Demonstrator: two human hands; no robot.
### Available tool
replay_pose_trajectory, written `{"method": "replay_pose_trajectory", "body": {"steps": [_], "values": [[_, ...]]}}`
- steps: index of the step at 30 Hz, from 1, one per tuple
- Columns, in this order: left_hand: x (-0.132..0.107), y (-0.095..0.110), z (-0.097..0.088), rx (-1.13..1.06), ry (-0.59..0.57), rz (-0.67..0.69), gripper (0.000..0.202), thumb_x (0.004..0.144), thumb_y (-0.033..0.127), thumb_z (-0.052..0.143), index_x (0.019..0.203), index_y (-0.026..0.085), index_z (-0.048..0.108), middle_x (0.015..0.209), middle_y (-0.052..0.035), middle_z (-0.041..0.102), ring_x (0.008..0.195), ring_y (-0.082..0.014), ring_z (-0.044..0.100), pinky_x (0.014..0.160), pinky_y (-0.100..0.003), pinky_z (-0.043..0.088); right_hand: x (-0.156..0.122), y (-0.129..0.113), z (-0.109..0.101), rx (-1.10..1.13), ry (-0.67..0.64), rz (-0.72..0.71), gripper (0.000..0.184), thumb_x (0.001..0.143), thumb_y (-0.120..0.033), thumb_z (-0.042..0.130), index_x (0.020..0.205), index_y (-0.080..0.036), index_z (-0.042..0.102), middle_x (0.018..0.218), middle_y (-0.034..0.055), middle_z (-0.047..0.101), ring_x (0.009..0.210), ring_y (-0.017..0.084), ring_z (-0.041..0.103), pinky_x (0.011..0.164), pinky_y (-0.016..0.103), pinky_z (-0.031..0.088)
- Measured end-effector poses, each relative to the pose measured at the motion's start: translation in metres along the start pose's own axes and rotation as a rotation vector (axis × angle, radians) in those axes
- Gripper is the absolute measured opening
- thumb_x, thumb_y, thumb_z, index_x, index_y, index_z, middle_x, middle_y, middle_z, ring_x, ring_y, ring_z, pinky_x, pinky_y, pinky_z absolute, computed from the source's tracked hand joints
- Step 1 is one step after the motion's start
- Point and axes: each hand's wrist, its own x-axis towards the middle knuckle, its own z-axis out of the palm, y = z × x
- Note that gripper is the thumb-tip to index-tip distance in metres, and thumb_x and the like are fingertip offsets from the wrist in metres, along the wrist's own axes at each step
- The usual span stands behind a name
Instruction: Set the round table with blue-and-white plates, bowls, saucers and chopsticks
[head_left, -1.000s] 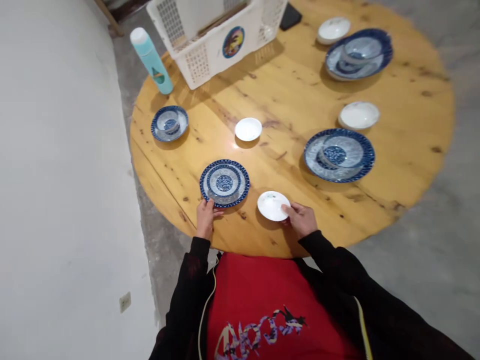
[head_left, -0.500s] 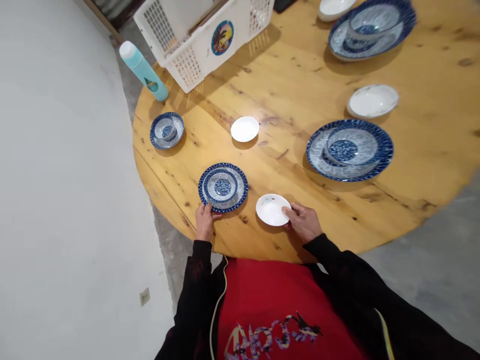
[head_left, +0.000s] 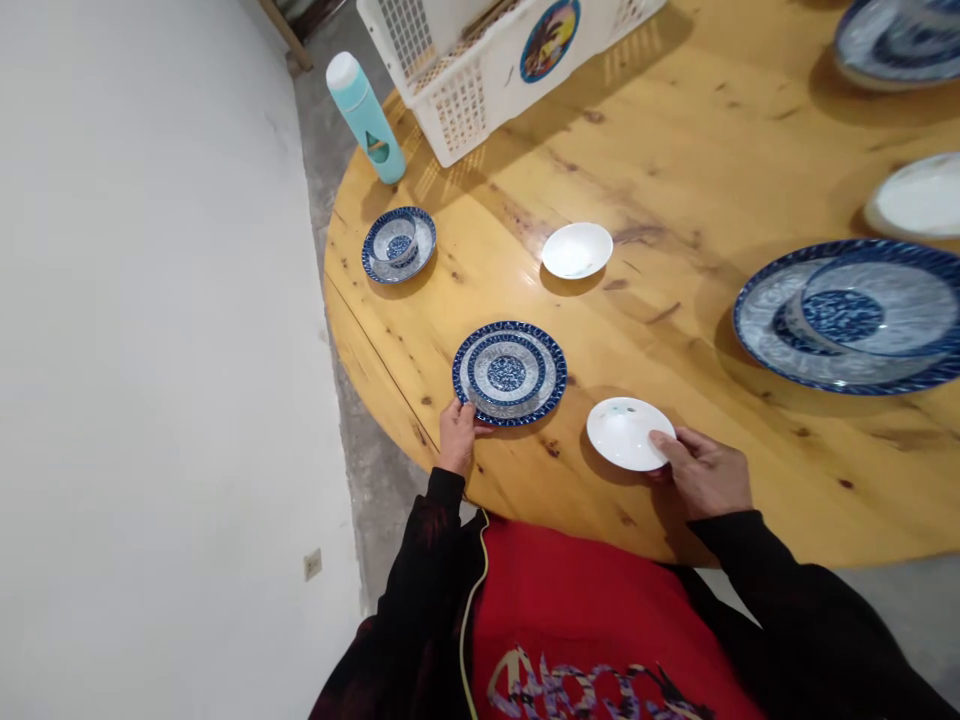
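My left hand [head_left: 457, 436] is closed on the near left rim of a blue-and-white patterned plate [head_left: 558, 374], thumb on top and fingers underneath. A matching bowl [head_left: 507, 373] sits in the middle of that plate. To the right, my right hand [head_left: 709, 470] pinches the right edge of a small white dish [head_left: 624, 432], thumb over the rim and fingers hidden below. The dish casts a shadow on the wood; whether it touches the table I cannot tell. Beyond it lies another small white dish [head_left: 577, 251].
The round wooden table [head_left: 675, 290] also bears a small blue plate with a bowl [head_left: 400, 245], a turquoise bottle [head_left: 367, 118] and a white plastic basket [head_left: 469, 105]. On the right are a large blue plate [head_left: 765, 330] with a glass-like bowl and a white dish [head_left: 919, 197]. A wall [head_left: 150, 350] stands left.
The view has turned left and closer, so everything appears further right and larger. Both hands keep their grips on the plate and the white dish.
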Motion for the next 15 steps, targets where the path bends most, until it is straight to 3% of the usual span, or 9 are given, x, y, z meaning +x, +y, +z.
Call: {"method": "replay_pose_trajectory", "body": {"steps": [9,15], "values": [[0.005,0.005,-0.008,0.009,-0.064,-0.006,0.031,0.081,0.045,0.068,0.094,0.016,0.063,0.077,-0.0022,0.068,0.067,-0.0158,0.069,0.062,-0.029,0.063,0.0,-0.002,0.003,0.05,0.014,0.069,0.035,0.054,-0.051,0.075,0.067,-0.019,0.068,0.051,-0.0006,0.057,0.043,0.015,0.05,0.038,0.029,0.046],[0.014,0.011,-0.013,0.015,-0.091,-0.01,0.034,0.076,0.047,0.071,0.088,0.017,0.06,0.075,-0.002,0.068,0.068,-0.0158,0.07,0.061,-0.027,0.063,0.003,-0.001,0.004,0.073,0.008,0.042,0.032,0.059,-0.05,0.073,0.066,-0.019,0.065,0.049,-0.0036,0.054,0.041,0.014,0.05,0.037,0.028,0.045]]}}
